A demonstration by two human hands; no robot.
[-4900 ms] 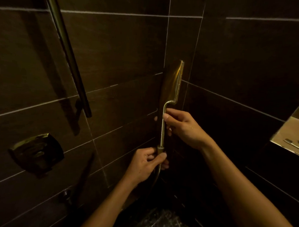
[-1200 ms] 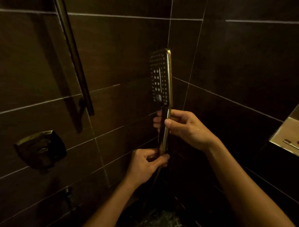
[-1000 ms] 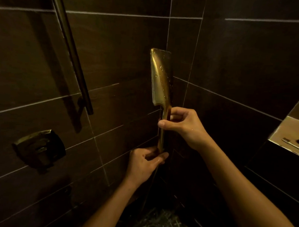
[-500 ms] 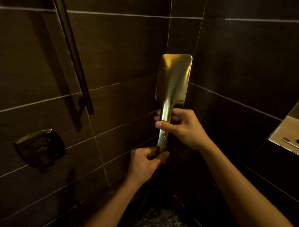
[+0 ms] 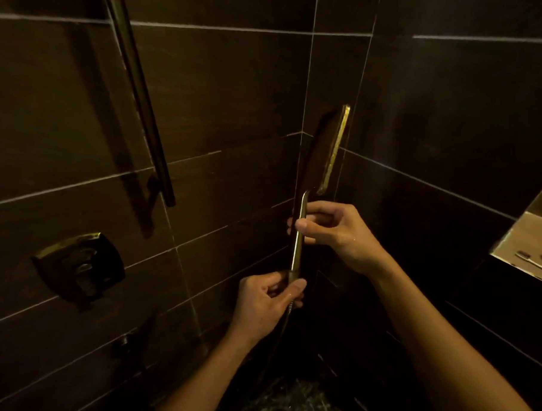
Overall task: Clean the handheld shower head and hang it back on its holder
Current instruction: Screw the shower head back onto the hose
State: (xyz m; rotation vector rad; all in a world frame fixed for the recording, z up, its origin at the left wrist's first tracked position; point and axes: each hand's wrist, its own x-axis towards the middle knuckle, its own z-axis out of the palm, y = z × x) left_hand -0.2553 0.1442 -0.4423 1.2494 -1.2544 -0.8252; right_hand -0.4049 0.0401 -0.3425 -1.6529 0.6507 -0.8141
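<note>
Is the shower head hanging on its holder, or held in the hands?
Held, not hung. The right hand grips the shower head by its handle; the left hand grips its lower end; it stands nearly upright.

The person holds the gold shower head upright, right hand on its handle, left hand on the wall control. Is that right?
No. The head view shows the left hand gripping the handle low down, not the wall control. The right hand does hold the upright shower head by its handle.
</note>
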